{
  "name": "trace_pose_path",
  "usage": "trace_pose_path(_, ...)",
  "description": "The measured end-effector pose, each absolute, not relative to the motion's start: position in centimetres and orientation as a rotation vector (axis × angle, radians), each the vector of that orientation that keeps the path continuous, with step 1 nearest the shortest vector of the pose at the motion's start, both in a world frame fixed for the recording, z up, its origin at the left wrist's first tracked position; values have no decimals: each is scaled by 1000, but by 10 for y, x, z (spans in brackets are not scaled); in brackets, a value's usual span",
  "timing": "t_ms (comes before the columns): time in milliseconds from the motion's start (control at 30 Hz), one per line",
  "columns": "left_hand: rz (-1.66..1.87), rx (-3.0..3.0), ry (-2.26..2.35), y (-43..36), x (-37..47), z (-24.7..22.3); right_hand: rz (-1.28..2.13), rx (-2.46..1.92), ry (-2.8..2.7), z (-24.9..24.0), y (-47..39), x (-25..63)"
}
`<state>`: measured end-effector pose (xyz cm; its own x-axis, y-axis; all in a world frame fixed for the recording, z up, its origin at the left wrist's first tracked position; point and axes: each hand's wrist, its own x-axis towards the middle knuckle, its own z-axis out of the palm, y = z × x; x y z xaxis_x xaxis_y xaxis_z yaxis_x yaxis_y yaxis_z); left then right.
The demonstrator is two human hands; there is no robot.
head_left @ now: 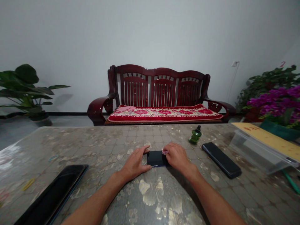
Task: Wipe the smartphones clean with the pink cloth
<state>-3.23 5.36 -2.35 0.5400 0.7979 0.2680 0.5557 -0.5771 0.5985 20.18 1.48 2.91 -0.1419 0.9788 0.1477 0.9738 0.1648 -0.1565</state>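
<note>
A phone (156,158) with a dark screen lies face up and sideways on the patterned tablecloth (150,193). My left hand (136,162) grips its left end, thumb at the near corner and fingers at the far one. On the phone's right end rests my right hand (177,156), its fingers closed on a small pale pink cloth (165,152). Most of that cloth is hidden in the fingers. A green bottle with a black cap (195,135) stands beyond my right hand. To the right of it lies a dark oblong case (221,159).
A large black tablet-like slab (53,193) lies at the near left, with a yellow loop (28,184) beside it. At right stands a clear plastic box (255,153) under a yellow board (269,137), near purple flowers (276,103). A wooden bench (161,84) is behind the table.
</note>
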Motion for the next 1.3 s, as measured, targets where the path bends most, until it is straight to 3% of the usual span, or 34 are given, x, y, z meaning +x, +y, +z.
trace_pose_path(133, 741, 2330, 1097, 54, -32, -25, 140, -1843, -2292, 31, 13, 195)
trace_pose_path(333, 747, 2325, 1089, 53, -32, -23, -6, -1931, -2205, 29, 14, 194)
trace_pose_path(600, 750, 2307, 1092, 52, -32, -23, 5, -1570, -2381, 18, 10, 181)
trace_pose_path(833, 753, 2313, 1097, 53, -32, -22, -63, -1862, -2202, 23, 12, 188)
trace_pose_path(1067, 765, 2314, 1083, 52, -33, -23, 24, -1707, -2337, 23, 10, 185)
trace_pose_path(1300, 749, 2319, 1088, 52, -32, -22, -71, -2025, -2161, 28, 13, 197)
